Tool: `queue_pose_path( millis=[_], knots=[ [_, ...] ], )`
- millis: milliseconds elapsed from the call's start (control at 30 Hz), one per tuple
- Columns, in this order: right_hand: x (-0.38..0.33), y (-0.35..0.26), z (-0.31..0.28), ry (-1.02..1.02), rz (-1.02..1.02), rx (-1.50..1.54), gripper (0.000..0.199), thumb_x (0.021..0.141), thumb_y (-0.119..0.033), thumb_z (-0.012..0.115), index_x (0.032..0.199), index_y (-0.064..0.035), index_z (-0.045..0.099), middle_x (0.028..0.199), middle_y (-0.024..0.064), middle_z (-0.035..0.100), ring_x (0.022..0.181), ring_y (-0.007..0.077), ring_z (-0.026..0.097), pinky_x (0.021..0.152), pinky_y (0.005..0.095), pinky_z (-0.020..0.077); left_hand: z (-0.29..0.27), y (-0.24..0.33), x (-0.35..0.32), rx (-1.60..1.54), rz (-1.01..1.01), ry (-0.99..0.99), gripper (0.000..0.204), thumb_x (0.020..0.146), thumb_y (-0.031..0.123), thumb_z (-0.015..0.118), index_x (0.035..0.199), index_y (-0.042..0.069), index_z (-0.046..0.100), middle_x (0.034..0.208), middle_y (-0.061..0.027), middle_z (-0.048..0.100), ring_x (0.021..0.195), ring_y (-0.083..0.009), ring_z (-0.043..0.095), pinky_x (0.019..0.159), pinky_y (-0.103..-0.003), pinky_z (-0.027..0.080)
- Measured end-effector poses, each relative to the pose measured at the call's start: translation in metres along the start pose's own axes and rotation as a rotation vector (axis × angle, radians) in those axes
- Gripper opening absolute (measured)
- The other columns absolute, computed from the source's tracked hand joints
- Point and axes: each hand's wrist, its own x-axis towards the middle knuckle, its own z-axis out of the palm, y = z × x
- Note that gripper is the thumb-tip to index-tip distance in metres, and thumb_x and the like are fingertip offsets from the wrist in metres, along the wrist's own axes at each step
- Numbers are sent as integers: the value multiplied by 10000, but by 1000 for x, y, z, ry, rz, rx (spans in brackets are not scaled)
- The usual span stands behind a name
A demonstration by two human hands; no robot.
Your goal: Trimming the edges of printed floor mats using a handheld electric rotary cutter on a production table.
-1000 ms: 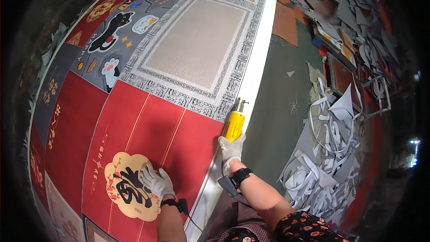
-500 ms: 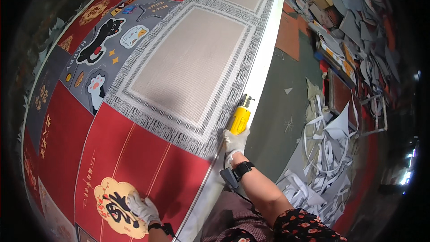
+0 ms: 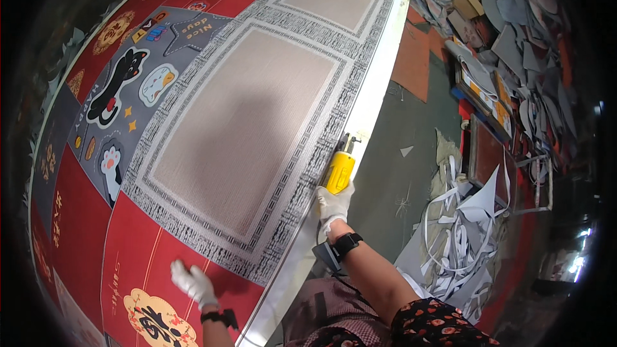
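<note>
The right hand (image 3: 334,203), gloved, is closed around a yellow power tool (image 3: 341,172) near the view's centre, tip toward 12 o'clock, beside a grey-bordered mat (image 3: 257,115). At 7 o'clock, the gloved left hand (image 3: 194,284) is open over a red mat (image 3: 138,244); whether it touches is hard to tell. White scraps (image 3: 450,250) lie at 4 o'clock.

Room along white strip (image 3: 377,90) beyond yellow tool (image 3: 340,172); scrap heap (image 3: 461,244) at right.
</note>
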Motion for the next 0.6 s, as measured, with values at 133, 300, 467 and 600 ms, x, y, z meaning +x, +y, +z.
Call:
queue_pose_path(
  millis=[133,300,467,600],
  knots=[
    [43,-12,5,6,-5,5,785,722,-17,697,1395,-10,293,1110,125,537,975,238,579,907,329,485,54,170,48,-174,255,-192,579,854,175,637,1371,-16,460,1406,-247,463,1345,-411,379,1147,-521,252],
    [88,-36,14,-31,23,27,793,724,4,678,1411,-12,282,1117,124,526,969,235,580,888,332,494,117,299,87,-96,336,-125,624,919,292,581,1444,34,362,1441,-260,397,1378,-451,309,1164,-540,216],
    [146,-57,11,1,30,82,794,731,-8,717,1405,-18,297,1096,105,545,946,208,574,845,317,500,117,360,84,141,96,-268,619,950,347,534,1477,91,333,1499,-224,335,1427,-390,265,1209,-514,176],
    [191,-89,20,5,93,-47,785,756,-65,713,1415,-22,289,1102,114,549,951,215,577,844,330,499,116,356,83,193,86,-194,608,952,316,548,1482,107,334,1509,-200,329,1434,-362,263,1221,-489,176]
  ],
)
